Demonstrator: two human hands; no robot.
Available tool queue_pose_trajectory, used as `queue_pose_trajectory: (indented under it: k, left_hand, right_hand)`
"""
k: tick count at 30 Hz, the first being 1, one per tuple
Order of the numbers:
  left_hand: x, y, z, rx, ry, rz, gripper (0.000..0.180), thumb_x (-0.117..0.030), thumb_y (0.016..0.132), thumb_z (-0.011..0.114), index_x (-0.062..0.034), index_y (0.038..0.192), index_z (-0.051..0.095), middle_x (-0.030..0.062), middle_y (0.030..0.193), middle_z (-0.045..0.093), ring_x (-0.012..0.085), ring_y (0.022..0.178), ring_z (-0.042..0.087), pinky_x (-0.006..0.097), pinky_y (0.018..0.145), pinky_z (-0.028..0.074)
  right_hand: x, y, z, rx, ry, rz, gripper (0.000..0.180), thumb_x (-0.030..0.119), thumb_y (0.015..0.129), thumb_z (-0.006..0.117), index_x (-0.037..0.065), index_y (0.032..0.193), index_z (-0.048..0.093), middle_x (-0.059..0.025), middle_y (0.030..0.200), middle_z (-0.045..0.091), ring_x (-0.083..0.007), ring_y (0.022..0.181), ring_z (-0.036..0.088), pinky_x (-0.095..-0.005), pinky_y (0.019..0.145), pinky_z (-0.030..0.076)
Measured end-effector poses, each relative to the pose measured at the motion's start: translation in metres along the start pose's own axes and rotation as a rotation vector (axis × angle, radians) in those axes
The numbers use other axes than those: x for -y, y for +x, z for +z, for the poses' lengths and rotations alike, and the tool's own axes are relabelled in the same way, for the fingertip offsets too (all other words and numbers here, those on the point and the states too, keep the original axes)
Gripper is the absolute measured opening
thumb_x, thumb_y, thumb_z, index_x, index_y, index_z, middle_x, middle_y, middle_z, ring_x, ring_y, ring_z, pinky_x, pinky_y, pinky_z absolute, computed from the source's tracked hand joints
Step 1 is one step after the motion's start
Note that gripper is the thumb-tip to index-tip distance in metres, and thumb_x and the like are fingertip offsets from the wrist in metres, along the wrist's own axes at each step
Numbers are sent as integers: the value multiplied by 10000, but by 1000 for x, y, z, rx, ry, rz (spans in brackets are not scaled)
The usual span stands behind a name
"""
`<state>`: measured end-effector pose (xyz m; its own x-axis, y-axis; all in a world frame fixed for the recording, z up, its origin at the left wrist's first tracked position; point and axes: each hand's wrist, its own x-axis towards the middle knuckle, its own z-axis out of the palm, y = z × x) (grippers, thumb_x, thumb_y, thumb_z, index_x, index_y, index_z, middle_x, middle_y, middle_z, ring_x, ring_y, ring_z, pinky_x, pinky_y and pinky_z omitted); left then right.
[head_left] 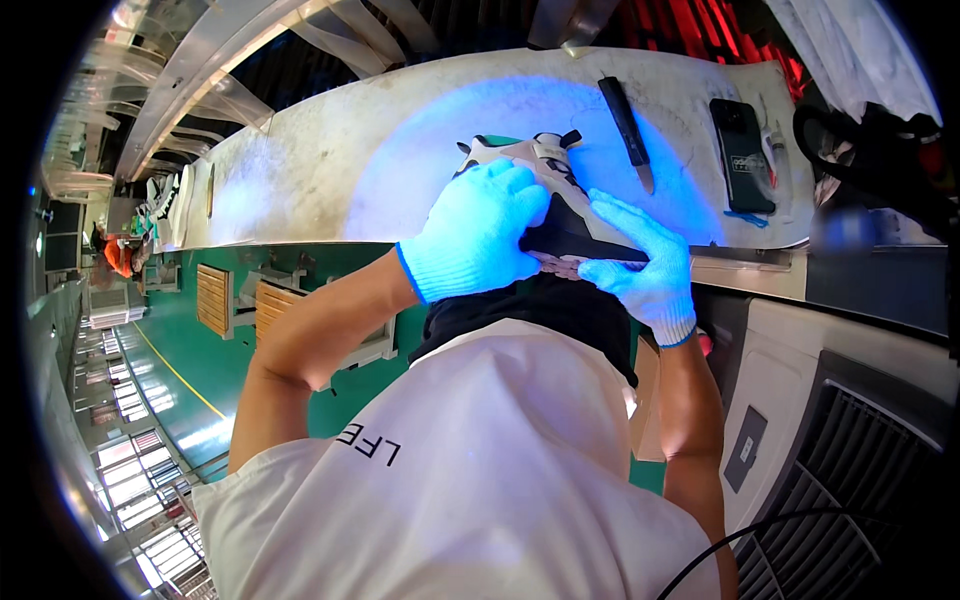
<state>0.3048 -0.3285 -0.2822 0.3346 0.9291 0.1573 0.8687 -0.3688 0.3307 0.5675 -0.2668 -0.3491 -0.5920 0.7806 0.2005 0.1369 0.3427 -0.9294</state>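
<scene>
A shoe (575, 222) with a dark side, pale upper parts and a light sole lies at the near edge of the bench, under bluish light. Its collar and pull tabs point away from me. My left hand (480, 225), in a knitted glove, is closed over the shoe's left part and covers much of it. On the other side my gloved right hand (645, 265) grips the shoe's right end, fingers along the top and thumb at the sole edge. A black-handled knife (625, 120) lies beyond the shoe, its blade toward me.
The long pale bench (310, 170) curves off to the left, where several shoes (165, 200) stand. A dark phone (743, 155) lies at the right. A grey machine with a black grille (835, 450) stands at my lower right. Wooden slatted seats (213, 300) are on the green floor.
</scene>
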Motion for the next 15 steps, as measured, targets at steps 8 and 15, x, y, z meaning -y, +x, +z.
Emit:
queue_pose_trajectory:
  k: [8, 15]
  left_hand:
    - [3, 8, -6, 85, -132, -188, 410, -312, 670, 963, -113, 876, 670, 123, 1012, 692, 382, 965, 683, 495, 809, 575]
    - [11, 16, -6, -81, -319, -177, 571, -309, 590, 1003, -136, 1002, 647, 95, 1059, 688, 354, 934, 707, 454, 792, 593]
  right_hand:
    - [3, 5, -1, 0, -45, -9, 724, 268, 785, 991, -35, 1396, 750, -207, 1440, 757, -298, 1344, 729, -427, 1143, 559]
    - [11, 13, -12, 84, -109, 13, 730, 217, 749, 1024, -37, 1375, 748, -227, 1332, 792, -286, 1172, 797, -413, 1031, 617]
